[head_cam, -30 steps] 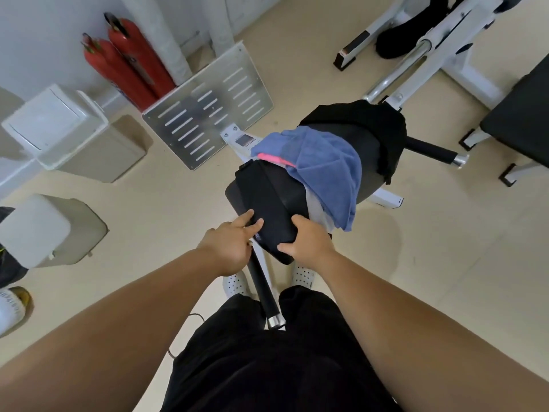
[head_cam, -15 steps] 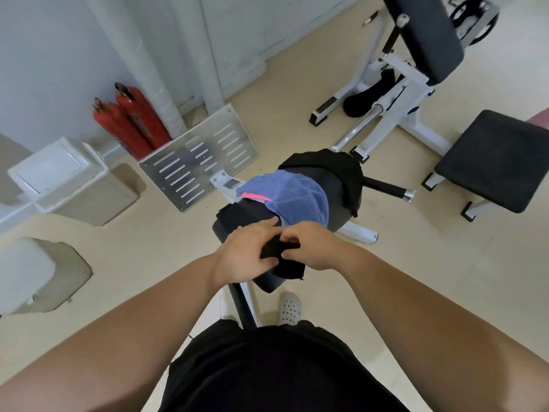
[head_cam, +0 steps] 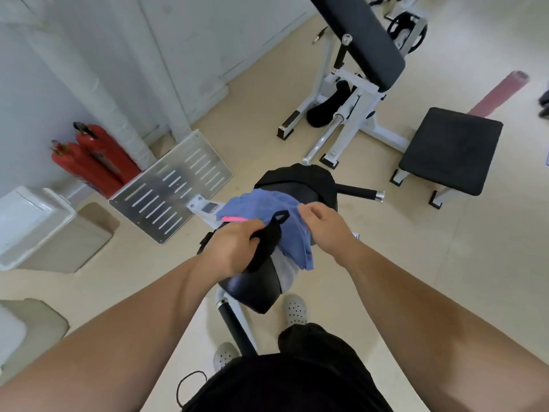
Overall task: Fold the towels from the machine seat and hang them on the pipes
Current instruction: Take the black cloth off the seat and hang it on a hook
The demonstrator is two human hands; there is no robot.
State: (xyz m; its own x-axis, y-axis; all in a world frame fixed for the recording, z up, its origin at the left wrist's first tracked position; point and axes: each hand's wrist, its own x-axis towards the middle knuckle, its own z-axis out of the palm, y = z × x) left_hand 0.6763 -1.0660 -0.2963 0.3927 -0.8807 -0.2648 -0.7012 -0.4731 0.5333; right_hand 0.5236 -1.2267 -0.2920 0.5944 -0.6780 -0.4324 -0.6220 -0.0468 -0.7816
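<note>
Towels lie heaped on the machine seat (head_cam: pixel 252 289), so we work right over it. Our left hand (head_cam: pixel 234 248) is clenched round the folded black towel (head_cam: pixel 266 243), we judge to keep its folds together until it is hung. Our right hand (head_cam: pixel 325 230) curls its fingers (head_cam: pixel 303 210) onto the blue towel (head_cam: pixel 295 248) just beside; whether they pinch the cloth we cannot tell. That black towel lies between our hands, over the seat's near end.

Seen from above: bare forearms (head_cam: pixel 133 322), black clothing (head_cam: pixel 297 382) over torso and legs, pale grey clogs (head_cam: pixel 294 310) dotted with holes, and a thin black cord (head_cam: pixel 190 385) looping at the waist.
</note>
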